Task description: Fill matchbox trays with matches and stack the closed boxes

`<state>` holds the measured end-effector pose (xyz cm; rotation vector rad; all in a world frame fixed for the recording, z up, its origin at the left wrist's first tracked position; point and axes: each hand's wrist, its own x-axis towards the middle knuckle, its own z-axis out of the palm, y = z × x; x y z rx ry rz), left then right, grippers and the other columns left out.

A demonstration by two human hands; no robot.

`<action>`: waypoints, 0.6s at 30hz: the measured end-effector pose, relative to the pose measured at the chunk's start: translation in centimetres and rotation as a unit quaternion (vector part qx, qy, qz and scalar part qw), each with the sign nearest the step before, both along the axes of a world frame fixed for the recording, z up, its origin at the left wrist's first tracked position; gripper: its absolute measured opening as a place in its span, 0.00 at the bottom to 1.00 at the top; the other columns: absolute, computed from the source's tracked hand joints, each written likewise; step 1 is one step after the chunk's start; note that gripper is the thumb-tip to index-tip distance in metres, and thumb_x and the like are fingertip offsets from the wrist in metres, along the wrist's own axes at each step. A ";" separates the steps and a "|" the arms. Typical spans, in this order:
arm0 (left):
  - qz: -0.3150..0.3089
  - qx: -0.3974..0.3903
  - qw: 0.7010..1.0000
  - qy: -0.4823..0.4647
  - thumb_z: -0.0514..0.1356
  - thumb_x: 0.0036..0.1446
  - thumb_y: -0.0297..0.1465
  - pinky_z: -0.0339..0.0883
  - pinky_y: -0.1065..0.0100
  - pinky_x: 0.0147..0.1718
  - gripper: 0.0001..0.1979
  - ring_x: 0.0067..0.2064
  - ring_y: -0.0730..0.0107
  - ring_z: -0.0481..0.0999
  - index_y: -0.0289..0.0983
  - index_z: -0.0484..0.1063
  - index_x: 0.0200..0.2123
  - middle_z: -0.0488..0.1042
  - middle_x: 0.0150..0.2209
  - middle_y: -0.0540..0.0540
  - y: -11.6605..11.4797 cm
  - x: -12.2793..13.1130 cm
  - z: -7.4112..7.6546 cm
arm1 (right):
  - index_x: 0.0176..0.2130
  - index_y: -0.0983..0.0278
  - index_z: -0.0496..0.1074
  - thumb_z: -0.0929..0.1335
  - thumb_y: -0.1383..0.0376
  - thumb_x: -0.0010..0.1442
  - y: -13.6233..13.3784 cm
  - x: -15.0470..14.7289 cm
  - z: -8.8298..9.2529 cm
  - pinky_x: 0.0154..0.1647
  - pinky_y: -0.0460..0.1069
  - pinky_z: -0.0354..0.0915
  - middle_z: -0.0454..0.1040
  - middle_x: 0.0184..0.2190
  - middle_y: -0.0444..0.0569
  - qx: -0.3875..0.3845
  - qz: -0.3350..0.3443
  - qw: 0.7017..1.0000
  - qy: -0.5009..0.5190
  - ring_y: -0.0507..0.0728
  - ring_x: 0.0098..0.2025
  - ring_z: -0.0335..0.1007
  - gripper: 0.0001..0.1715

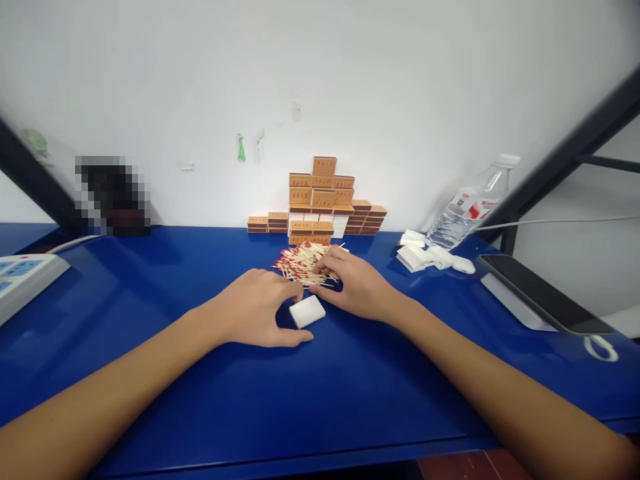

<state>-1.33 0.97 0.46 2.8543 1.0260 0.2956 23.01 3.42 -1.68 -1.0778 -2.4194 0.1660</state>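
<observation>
My left hand rests on the blue table, fingers curled round a small white box tray, thumb along its near side. My right hand lies just right of the tray, fingertips pinched together on the near edge of a heap of red-tipped matches. Whether any match is actually between the fingers is hidden. Behind the heap, orange matchboxes are stacked against the white wall.
Several white inner trays lie to the right, beside a plastic water bottle. A dark phone leans on a stand at far right. A power strip sits at the left edge.
</observation>
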 end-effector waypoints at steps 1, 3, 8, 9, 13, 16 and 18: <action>-0.005 0.003 1.000 0.000 0.65 0.57 0.53 0.54 0.66 0.27 0.22 0.25 0.69 0.70 0.38 0.75 0.35 0.74 0.25 0.50 0.0 0.1 -0.1 | 0.42 0.62 0.71 0.70 0.57 0.69 0.0 -0.2 -0.2 0.45 0.54 0.65 0.73 0.42 0.52 0.001 -0.002 1.000 -0.003 0.60 0.45 0.69 0.11; -0.010 0.010 1.000 -0.003 0.65 0.58 0.50 0.55 0.66 0.27 0.20 0.25 0.69 0.70 0.38 0.74 0.33 0.74 0.25 0.50 -0.1 0.1 -0.2 | 0.42 0.62 0.71 0.70 0.57 0.70 0.0 -0.4 -0.4 0.46 0.54 0.65 0.73 0.42 0.51 0.000 -0.004 1.000 -0.006 0.60 0.45 0.69 0.11; -0.021 0.016 1.000 -0.011 0.65 0.58 0.48 0.56 0.65 0.26 0.18 0.25 0.69 0.70 0.38 0.75 0.34 0.74 0.25 0.51 -0.3 0.2 -0.2 | 0.46 0.62 0.71 0.70 0.57 0.70 0.2 -0.6 -0.5 0.46 0.54 0.66 0.72 0.45 0.53 0.002 -0.005 1.000 -0.015 0.60 0.47 0.70 0.12; -0.021 0.015 1.000 -0.011 0.65 0.58 0.47 0.57 0.65 0.26 0.17 0.25 0.69 0.71 0.38 0.75 0.35 0.75 0.25 0.51 -0.3 0.2 -0.2 | 0.45 0.62 0.71 0.70 0.57 0.70 0.2 -0.7 -0.5 0.46 0.54 0.65 0.72 0.45 0.52 0.001 -0.005 1.000 -0.018 0.60 0.47 0.70 0.11; -0.016 0.008 1.000 -0.002 0.65 0.59 0.47 0.58 0.64 0.27 0.17 0.26 0.68 0.71 0.38 0.76 0.36 0.75 0.26 0.50 -0.5 0.3 -0.1 | 0.42 0.62 0.72 0.70 0.60 0.70 0.3 -1.0 -0.2 0.44 0.52 0.64 0.72 0.44 0.52 -0.003 -0.004 0.999 -0.032 0.60 0.47 0.69 0.07; -0.016 0.008 1.000 0.001 0.64 0.59 0.46 0.58 0.65 0.28 0.17 0.26 0.68 0.71 0.38 0.77 0.36 0.76 0.26 0.50 -0.5 0.3 -0.1 | 0.41 0.63 0.71 0.70 0.60 0.71 0.4 -0.9 0.0 0.44 0.52 0.64 0.72 0.44 0.52 -0.002 -0.004 0.999 -0.046 0.59 0.46 0.68 0.08; -0.017 0.012 1.000 -0.001 0.64 0.59 0.46 0.57 0.65 0.27 0.16 0.26 0.68 0.71 0.38 0.77 0.36 0.76 0.26 0.50 -0.4 0.3 -0.1 | 0.41 0.63 0.71 0.69 0.60 0.72 0.5 -0.6 0.1 0.44 0.52 0.64 0.72 0.43 0.52 -0.001 -0.007 0.998 -0.056 0.59 0.46 0.68 0.09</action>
